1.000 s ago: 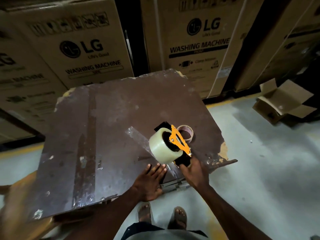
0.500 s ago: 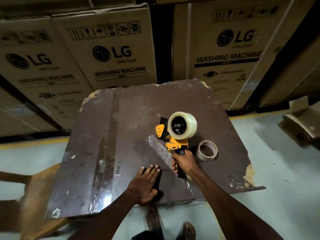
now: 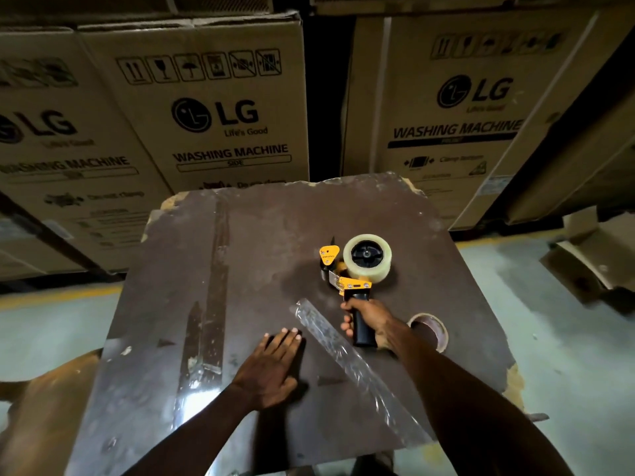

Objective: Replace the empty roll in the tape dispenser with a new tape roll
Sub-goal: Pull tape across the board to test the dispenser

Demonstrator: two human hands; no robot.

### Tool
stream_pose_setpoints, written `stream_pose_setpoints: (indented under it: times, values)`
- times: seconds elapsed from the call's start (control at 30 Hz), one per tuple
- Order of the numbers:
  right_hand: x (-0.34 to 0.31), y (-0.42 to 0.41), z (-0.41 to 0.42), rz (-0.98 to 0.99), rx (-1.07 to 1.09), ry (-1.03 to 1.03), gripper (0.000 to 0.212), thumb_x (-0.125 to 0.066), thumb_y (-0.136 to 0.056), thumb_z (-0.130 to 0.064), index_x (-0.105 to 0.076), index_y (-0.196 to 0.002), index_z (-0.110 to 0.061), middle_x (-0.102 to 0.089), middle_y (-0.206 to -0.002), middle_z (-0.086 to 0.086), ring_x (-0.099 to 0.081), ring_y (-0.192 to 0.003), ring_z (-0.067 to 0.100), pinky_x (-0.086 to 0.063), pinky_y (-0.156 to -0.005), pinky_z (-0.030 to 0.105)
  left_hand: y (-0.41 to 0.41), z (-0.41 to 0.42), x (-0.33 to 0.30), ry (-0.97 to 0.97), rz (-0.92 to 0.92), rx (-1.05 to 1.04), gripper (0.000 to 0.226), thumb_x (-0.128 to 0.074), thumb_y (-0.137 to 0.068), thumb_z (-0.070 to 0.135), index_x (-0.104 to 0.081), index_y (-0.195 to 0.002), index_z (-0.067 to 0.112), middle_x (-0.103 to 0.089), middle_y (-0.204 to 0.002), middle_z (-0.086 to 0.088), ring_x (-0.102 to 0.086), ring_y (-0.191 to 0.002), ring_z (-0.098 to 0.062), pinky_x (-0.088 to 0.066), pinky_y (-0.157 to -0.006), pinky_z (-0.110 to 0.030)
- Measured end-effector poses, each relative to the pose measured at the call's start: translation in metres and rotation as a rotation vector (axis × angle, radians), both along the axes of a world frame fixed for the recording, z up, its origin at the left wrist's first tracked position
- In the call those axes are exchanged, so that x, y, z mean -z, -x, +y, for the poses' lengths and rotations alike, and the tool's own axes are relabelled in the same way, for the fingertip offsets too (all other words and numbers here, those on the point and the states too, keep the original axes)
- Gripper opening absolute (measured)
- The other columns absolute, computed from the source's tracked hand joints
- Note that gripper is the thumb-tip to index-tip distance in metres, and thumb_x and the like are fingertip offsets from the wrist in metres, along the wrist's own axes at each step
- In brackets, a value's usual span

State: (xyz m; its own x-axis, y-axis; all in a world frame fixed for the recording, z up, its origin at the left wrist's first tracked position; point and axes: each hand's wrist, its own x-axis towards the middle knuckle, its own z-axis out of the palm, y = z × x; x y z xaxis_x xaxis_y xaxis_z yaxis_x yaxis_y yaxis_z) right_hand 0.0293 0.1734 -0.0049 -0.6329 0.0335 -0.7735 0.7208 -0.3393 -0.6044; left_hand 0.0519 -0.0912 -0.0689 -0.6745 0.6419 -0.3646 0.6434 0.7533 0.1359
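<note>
Brown and scuffed, the board tabletop (image 3: 261, 255) carried everything we were working with, its edges chipped down to pale wood at the far and right corners. Our right hand (image 3: 372, 321) was wrapped around the black handle of the tape dispenser (image 3: 347, 286), fingers curled tight on the grip, with the yellow frame pointing away from us and the dispenser's head over the board. The new tape roll (image 3: 367, 257), clear and full, sat on the dispenser's black hub, its open face turned up toward us. The empty roll (image 3: 429, 329), a bare cardboard core, lay flat on the board just beside our right wrist, on its right side and partly hidden behind the forearm.

Our left hand (image 3: 271, 365) lay palm down on the board with the fingers straight and together, holding nothing. Just to the right of its fingertips a strip of clear tape (image 3: 347, 359) was stuck to the board, running diagonally from near the dispenser's handle toward the near edge on the right, crinkled and shiny. A second, older strip of tape (image 3: 213, 293) ran lengthwise down the left part of the board.

Behind the board stood stacked LG washing machine cartons (image 3: 220, 125), and on the grey floor at the far right lay an opened cardboard box (image 3: 591, 255).
</note>
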Motion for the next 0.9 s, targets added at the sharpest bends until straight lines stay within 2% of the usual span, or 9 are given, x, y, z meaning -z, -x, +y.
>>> stream_pose_setpoints:
  times: [0.2,0.4,0.57,0.63,0.67,0.73,0.83,0.9]
  values:
    - [0.007,0.026,0.017,-0.015,-0.144,-0.105,0.011,-0.059,-0.089,-0.005,-0.06,-0.078,-0.004,-0.053,-0.055,0.008,-0.06,-0.046,0.024,-0.051,-0.043,0.026,0.013,0.016,0.01,-0.006,0.0,-0.064,0.089,-0.051,-0.072,0.051,-0.039,-0.15,0.009,-0.044,-0.154,-0.009,-0.044,-0.14,-0.029,-0.017,-0.111,-0.044]
    - [0.023,0.034,0.023,-0.027,-0.252,-0.141,0.019,-0.06,-0.095,-0.014,-0.059,-0.079,-0.005,-0.053,-0.058,0.01,-0.06,-0.044,0.024,-0.051,-0.042,0.027,0.017,0.034,0.008,-0.027,0.012,-0.123,0.088,-0.051,-0.072,0.05,-0.041,-0.149,0.008,-0.045,-0.153,-0.009,-0.044,-0.14,-0.029,-0.018,-0.111,-0.043]
    - [0.032,0.03,0.026,-0.025,-0.318,-0.245,0.019,-0.067,-0.09,-0.02,-0.061,-0.081,-0.004,-0.056,-0.059,0.012,-0.06,-0.046,0.028,-0.053,-0.051,0.034,0.018,0.043,0.012,-0.036,0.028,-0.147,0.088,-0.05,-0.075,0.049,-0.034,-0.152,0.009,-0.038,-0.157,-0.011,-0.037,-0.144,-0.029,-0.012,-0.114,-0.043]
    - [0.035,0.03,0.028,0.009,-0.386,-0.395,0.026,-0.071,-0.08,-0.033,-0.065,-0.078,-0.008,-0.064,-0.062,0.012,-0.066,-0.053,0.031,-0.059,-0.063,0.042,0.018,0.045,0.013,-0.037,0.044,-0.152,0.087,-0.048,-0.077,0.048,-0.032,-0.153,0.008,-0.035,-0.158,-0.011,-0.035,-0.146,-0.03,-0.01,-0.115,-0.043]
    - [0.034,0.03,0.03,0.035,-0.468,-0.553,0.034,-0.071,-0.073,-0.046,-0.067,-0.078,-0.012,-0.069,-0.069,0.011,-0.07,-0.062,0.032,-0.061,-0.069,0.043,0.019,0.047,0.012,-0.038,0.047,-0.162,0.087,-0.047,-0.078,0.048,-0.03,-0.154,0.008,-0.033,-0.16,-0.011,-0.032,-0.147,-0.029,-0.008,-0.117,-0.042]
    - [0.03,0.03,0.031,0.089,-0.666,-0.886,0.051,-0.062,-0.071,-0.065,-0.069,-0.084,-0.016,-0.074,-0.087,0.008,-0.071,-0.082,0.03,-0.056,-0.074,0.036,0.019,0.051,0.011,-0.041,0.071,-0.179,0.086,-0.041,-0.081,0.048,-0.023,-0.156,0.008,-0.025,-0.163,-0.011,-0.022,-0.15,-0.029,-0.002,-0.123,-0.043]
    - [0.02,0.028,0.028,0.188,-0.797,-1.179,0.058,-0.055,-0.084,-0.067,-0.071,-0.098,-0.014,-0.074,-0.103,0.013,-0.07,-0.095,0.031,-0.054,-0.08,0.036,0.02,0.059,0.008,-0.045,0.102,-0.202,0.084,-0.032,-0.085,0.048,-0.015,-0.157,0.009,-0.015,-0.165,-0.01,-0.013,-0.153,-0.028,0.0,-0.122,-0.044]
    - [0.017,0.025,0.026,0.185,-0.846,-1.291,0.062,-0.05,-0.089,-0.067,-0.068,-0.108,-0.01,-0.071,-0.113,0.016,-0.068,-0.104,0.032,-0.052,-0.084,0.038,0.022,0.065,0.005,-0.042,0.122,-0.226,0.082,-0.034,-0.087,0.047,-0.017,-0.157,0.008,-0.019,-0.164,-0.012,-0.017,-0.152,-0.029,-0.003,-0.124,-0.046]
